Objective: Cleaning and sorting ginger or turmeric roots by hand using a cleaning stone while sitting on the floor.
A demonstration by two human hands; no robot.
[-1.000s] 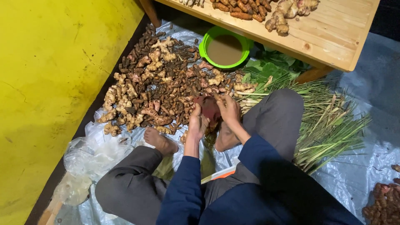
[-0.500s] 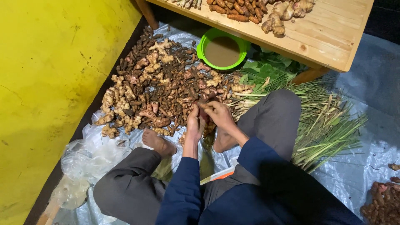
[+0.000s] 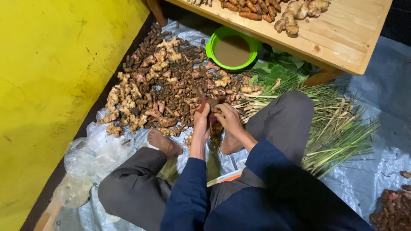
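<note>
I sit on the floor with bare feet, in grey trousers and dark blue sleeves. My left hand [image 3: 202, 121] and my right hand [image 3: 228, 118] meet over the near edge of a big pile of muddy roots [image 3: 162, 90]. Together they grip one reddish-brown root piece [image 3: 208, 105] with stringy rootlets hanging below it. The pile holds pale, ginger-like rhizomes and darker small ones, spread on a plastic sheet [image 3: 364, 179].
A green bowl [image 3: 231, 49] of brown water stands behind the pile. A wooden table [image 3: 342, 34] at the top carries cleaner roots. Lemongrass stalks [image 3: 338, 128] and green leaves lie to the right. A yellow wall [image 3: 47, 85] runs along the left; clear plastic bags [image 3: 90, 154] lie by my left knee.
Both hands stay at the pile's edge on the reddish root piece; they have turned and shifted it slightly between the fingers. The view has drifted a little.
</note>
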